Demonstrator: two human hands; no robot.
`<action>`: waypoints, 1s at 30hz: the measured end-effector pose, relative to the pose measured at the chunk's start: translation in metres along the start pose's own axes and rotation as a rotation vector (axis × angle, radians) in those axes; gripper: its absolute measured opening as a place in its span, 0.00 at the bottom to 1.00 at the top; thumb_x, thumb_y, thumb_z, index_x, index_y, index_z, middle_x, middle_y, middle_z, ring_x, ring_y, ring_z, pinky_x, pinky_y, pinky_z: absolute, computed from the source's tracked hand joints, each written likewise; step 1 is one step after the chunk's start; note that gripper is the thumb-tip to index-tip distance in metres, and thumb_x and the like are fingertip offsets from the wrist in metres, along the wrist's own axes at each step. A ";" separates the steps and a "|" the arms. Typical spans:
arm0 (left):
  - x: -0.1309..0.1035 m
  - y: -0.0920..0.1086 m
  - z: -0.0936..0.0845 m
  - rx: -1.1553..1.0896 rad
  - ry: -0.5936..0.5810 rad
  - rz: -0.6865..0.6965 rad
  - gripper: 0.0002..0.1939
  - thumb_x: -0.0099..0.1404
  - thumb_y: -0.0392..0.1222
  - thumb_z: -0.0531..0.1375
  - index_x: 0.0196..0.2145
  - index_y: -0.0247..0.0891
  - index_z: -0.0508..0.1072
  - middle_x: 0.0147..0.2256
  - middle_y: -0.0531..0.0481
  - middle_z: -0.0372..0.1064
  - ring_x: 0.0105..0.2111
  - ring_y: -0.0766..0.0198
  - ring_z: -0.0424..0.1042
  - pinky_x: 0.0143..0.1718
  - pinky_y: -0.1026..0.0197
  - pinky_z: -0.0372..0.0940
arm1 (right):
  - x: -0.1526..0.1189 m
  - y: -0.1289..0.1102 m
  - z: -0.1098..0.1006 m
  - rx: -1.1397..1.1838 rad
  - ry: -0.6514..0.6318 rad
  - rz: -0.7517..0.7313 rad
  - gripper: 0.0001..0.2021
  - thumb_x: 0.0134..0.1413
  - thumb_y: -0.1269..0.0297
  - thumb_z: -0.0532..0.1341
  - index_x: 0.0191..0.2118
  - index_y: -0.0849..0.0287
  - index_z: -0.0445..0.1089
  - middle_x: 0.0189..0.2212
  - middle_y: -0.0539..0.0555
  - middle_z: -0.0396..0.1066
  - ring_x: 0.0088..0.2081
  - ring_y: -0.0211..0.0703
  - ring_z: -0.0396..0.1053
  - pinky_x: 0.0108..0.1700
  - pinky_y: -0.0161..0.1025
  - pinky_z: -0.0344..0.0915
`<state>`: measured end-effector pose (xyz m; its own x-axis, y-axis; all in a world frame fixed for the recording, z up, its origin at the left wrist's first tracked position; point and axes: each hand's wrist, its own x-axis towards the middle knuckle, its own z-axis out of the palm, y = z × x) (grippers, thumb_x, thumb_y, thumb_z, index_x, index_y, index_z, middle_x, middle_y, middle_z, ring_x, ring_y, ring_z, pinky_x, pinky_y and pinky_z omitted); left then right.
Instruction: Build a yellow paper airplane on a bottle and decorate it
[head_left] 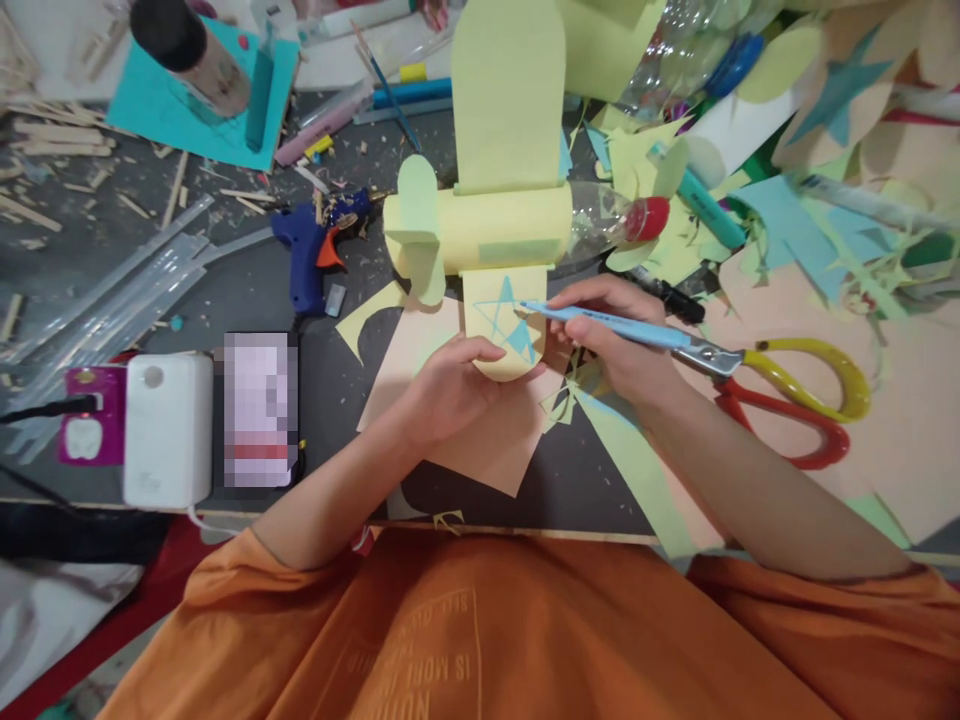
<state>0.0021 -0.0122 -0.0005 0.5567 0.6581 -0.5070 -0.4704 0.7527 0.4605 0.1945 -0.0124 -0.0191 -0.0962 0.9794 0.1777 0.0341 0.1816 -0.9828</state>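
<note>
A plastic bottle wrapped in yellow paper (517,215) lies sideways on the table, its red cap (647,219) to the right. Paper wings stick out from it, and a green paper tail piece (420,230) crosses its left end. My left hand (454,385) pinches the rounded tip of the near paper wing (487,285), thumb on top. In my right hand (611,335) is a light blue marker (607,323), its tip on that wing. There a blue star outline (506,315) shows, partly coloured in at its lower right.
Scissors with yellow and red handles (799,400) lie right of my right hand. Left of the bottle is a blue glue gun (304,245). A phone (260,410) and a white power bank (169,430) lie at the left. Paper scraps (795,240) cover the right side.
</note>
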 end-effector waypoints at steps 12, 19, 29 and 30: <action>-0.005 -0.002 0.014 0.010 0.067 -0.053 0.11 0.54 0.25 0.59 0.31 0.33 0.79 0.35 0.51 0.81 0.41 0.63 0.80 0.65 0.51 0.66 | 0.002 -0.009 0.002 0.224 -0.056 0.179 0.11 0.56 0.53 0.70 0.33 0.55 0.75 0.20 0.45 0.73 0.20 0.34 0.70 0.20 0.32 0.67; -0.005 -0.002 0.015 0.026 0.128 -0.047 0.16 0.54 0.24 0.59 0.38 0.36 0.78 0.35 0.52 0.81 0.41 0.61 0.79 0.64 0.47 0.66 | 0.002 -0.012 0.004 0.139 -0.047 0.275 0.15 0.53 0.54 0.72 0.26 0.55 0.70 0.19 0.47 0.71 0.19 0.35 0.68 0.20 0.34 0.66; -0.003 -0.004 0.009 0.055 0.093 -0.021 0.19 0.52 0.26 0.61 0.42 0.37 0.78 0.38 0.51 0.81 0.42 0.60 0.79 0.57 0.52 0.70 | 0.004 -0.015 0.004 0.048 -0.087 0.306 0.10 0.51 0.61 0.70 0.25 0.57 0.71 0.19 0.48 0.73 0.20 0.35 0.68 0.22 0.34 0.63; -0.003 -0.004 0.009 0.059 0.090 -0.021 0.19 0.52 0.26 0.61 0.42 0.37 0.78 0.38 0.51 0.81 0.42 0.60 0.79 0.57 0.52 0.70 | 0.005 -0.016 0.004 0.048 -0.090 0.314 0.10 0.51 0.61 0.70 0.25 0.57 0.71 0.19 0.48 0.73 0.20 0.35 0.68 0.22 0.34 0.62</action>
<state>0.0085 -0.0173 0.0055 0.5010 0.6433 -0.5789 -0.4169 0.7656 0.4900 0.1897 -0.0111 -0.0031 -0.1761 0.9747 -0.1379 0.0292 -0.1348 -0.9904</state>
